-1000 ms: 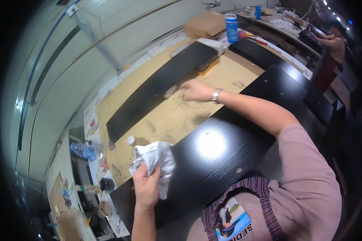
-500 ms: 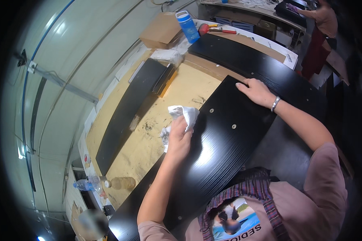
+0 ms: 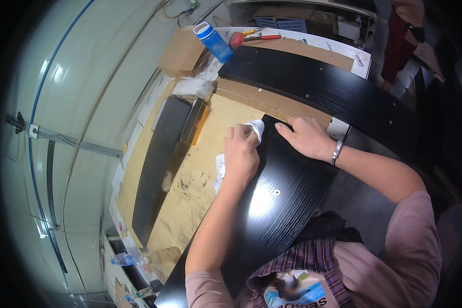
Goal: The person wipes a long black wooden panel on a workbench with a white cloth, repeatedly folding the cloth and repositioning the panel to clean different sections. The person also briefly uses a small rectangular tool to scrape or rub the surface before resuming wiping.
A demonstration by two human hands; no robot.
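At far end of board (image 3: pixel 292 179), L hand (image 3: pixel 241 153) grips cloth (image 3: pixel 257 129) by edge, wipe prob. underway; R hand (image 3: pixel 312 138) on corner, can't tell grip; amt. done/left unclear.

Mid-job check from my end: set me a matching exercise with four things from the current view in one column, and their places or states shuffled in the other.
Things:
1. White cloth
2. Right hand
3. Blue drinking bottle
4. Near wood-grain panel

Places or states:
A. Beside the cardboard box
B. Glossy black, reflecting a bright glare
C. Held in the left hand
D. At the panel's far end, silver bracelet on its wrist

Pairs: 1-C, 2-D, 3-A, 4-B.
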